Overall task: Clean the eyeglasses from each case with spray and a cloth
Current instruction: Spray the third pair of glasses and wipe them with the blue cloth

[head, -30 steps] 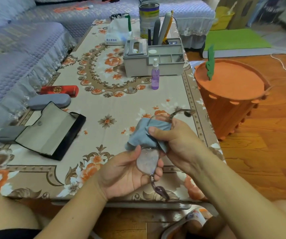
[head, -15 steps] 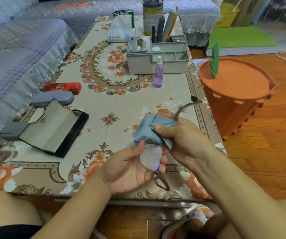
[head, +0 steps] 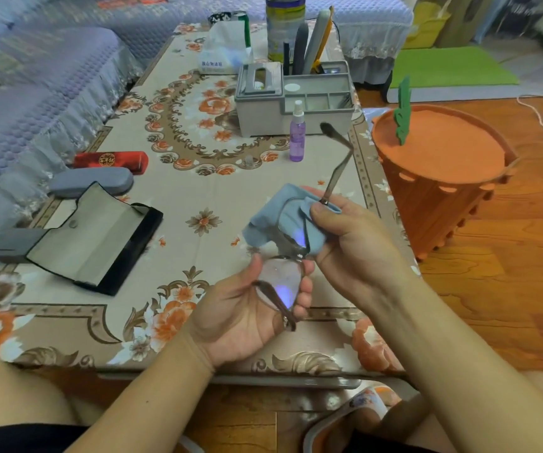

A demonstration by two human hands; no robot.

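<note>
Above the table's near edge I hold a pair of eyeglasses (head: 280, 282). My left hand (head: 244, 312) grips the nearer lens by its rim, palm up. My right hand (head: 351, 237) pinches a blue cloth (head: 283, 220) folded around the farther lens. One temple arm (head: 337, 165) sticks up and away behind the cloth. A purple spray bottle (head: 297, 132) stands upright farther back on the table. An open black case (head: 96, 235) lies at the left, with a closed grey case (head: 91, 184) and a closed red case (head: 111, 161) behind it.
The flowered table (head: 198, 178) carries a grey organizer box (head: 293, 99), a tin and a tissue pack at the back. An orange carrot-shaped basket (head: 440, 178) stands on the wooden floor to the right. A purple-covered sofa runs along the left.
The glasses have turned in my hands and risen a little; the free temple arm now points higher up and away. The cloth stays pinched on the farther lens.
</note>
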